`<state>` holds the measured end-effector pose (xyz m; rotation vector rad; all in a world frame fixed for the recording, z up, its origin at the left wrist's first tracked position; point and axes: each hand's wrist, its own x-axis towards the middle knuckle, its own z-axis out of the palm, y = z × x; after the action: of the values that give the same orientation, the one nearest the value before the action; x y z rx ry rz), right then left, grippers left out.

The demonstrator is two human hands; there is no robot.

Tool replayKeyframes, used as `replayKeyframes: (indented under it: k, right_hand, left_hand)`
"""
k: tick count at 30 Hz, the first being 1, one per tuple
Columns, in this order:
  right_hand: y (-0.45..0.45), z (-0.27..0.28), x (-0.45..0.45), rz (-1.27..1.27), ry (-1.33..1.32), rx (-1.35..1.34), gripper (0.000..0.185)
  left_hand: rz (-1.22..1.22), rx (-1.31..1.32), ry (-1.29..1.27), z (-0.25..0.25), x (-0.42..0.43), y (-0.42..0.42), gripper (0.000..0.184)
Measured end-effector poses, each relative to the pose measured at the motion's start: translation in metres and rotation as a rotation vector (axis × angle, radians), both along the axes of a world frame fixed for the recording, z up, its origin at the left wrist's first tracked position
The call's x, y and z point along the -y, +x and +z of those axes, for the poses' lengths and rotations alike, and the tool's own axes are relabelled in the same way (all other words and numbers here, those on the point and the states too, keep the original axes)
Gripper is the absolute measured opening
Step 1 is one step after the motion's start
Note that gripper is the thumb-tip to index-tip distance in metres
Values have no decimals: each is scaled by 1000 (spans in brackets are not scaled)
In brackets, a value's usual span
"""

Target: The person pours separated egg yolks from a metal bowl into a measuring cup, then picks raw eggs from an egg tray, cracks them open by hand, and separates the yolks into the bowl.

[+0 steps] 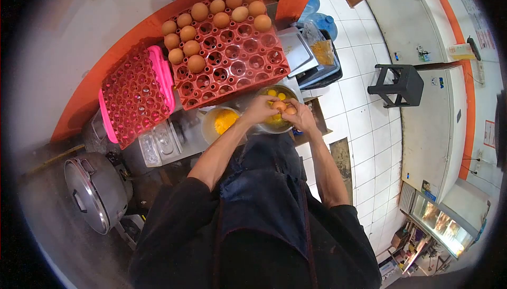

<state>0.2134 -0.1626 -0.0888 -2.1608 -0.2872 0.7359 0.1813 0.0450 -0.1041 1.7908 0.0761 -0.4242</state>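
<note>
Both my hands are together over a metal bowl (274, 129) with several yellow yolks (281, 96) in clear liquid. My left hand (260, 109) has its fingers closed around a brown egg (278, 106). Touching it from the other side, my right hand (302, 117) grips a second brown piece of egg (290, 110). Whether these are two whole eggs or halves of one shell I cannot tell. Left of the bowl stands a pale container (210, 129) of bright orange-yellow food.
Behind the bowl, stacked red egg trays (237, 68) hold several brown eggs (199, 12). An eggless red tray (131, 96) leans on a pink one at left. Clear plastic containers (160, 142), a large lidded pot (97, 194) and a black stool (404, 86) are around.
</note>
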Motion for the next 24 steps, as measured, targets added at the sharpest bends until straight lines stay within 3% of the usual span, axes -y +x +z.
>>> replayKeyframes:
  k: [13, 16, 19, 21, 24]
  right_hand:
    - [-3, -10, 7, -12, 65, 0, 57]
    - [-2, -9, 9, -76, 145, -153, 56]
    - [-5, -3, 7, -6, -1, 23, 53]
    - [-9, 3, 4, 127, -98, 347, 46]
    - [-9, 9, -1, 243, -189, 553, 42]
  left_hand:
    - [22, -33, -15, -18, -2, -3, 45]
    - [24, -77, -34, -19, -4, -1, 46]
    - [-48, -13, 57, -12, -3, 0, 47]
    - [-100, 41, 153, -5, -4, 1, 48]
    - [-207, 130, 210, 0, -4, 7, 48]
